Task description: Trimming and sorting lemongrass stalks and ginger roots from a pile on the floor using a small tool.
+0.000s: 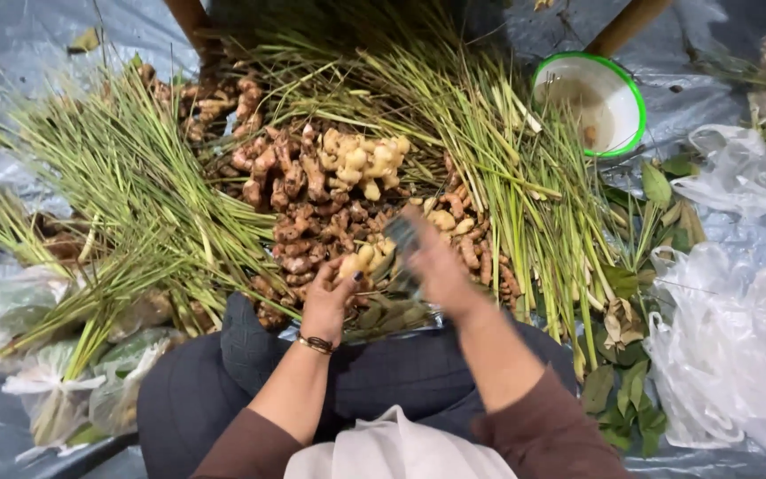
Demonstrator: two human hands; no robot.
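The roots [330,208] lie heaped at centre on a grey sheet [11,53], just ahead of the seated person's knees; stalks [126,195] fan out at the left edge of the heap, and a second band of stalks [507,168] closes its right edge; open room for the hands is limited to the narrow strip between knees and heap. Bare sheet shows only at the far corners. A green-rimmed bowl [633,106] sits beyond the right stalks, well apart from both hands; clear bags [729,346] and loose leaves [622,390] occupy the right margin; filled bags [55,372] occupy the near left.

Left hand [328,300]: forearm raised from the lap, wrist with bracelet [316,343], grip clamped on a pale root piece [354,263] at the near edge of the heap. Right hand [436,266]: forearm angled inward, hand blurred, just beside the left hand and over the heap; a grey object [401,235] shows at its fingers; whether that grip is together or apart cannot be told.
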